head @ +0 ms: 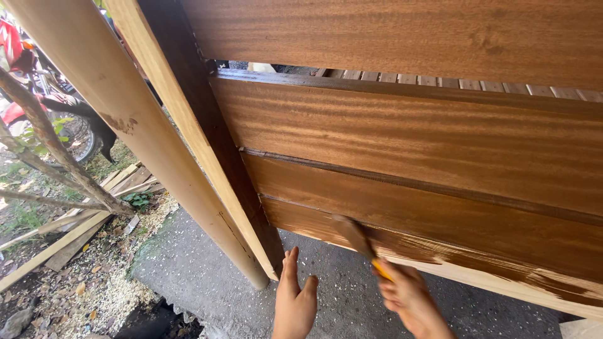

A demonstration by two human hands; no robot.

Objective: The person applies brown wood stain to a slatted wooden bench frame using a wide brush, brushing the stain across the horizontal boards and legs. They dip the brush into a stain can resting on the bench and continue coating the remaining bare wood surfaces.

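Observation:
My right hand (pixel 411 301) grips a paintbrush (pixel 358 240) with a yellow handle, its bristles blurred against the lowest board of a brown stained wooden panel (pixel 408 138). Part of that lowest board (pixel 502 276) shows pale bare wood with streaks of stain. My left hand (pixel 294 300) is open, fingers together and pointing up, just below the pale upright post (pixel 207 144) at the panel's left edge, holding nothing.
A second pale rounded post (pixel 125 119) leans left of the panel. Grey concrete floor (pixel 207 270) lies below. Wood offcuts (pixel 69 232), sawdust and branches lie at the left, with a red motorbike (pixel 38 81) behind them.

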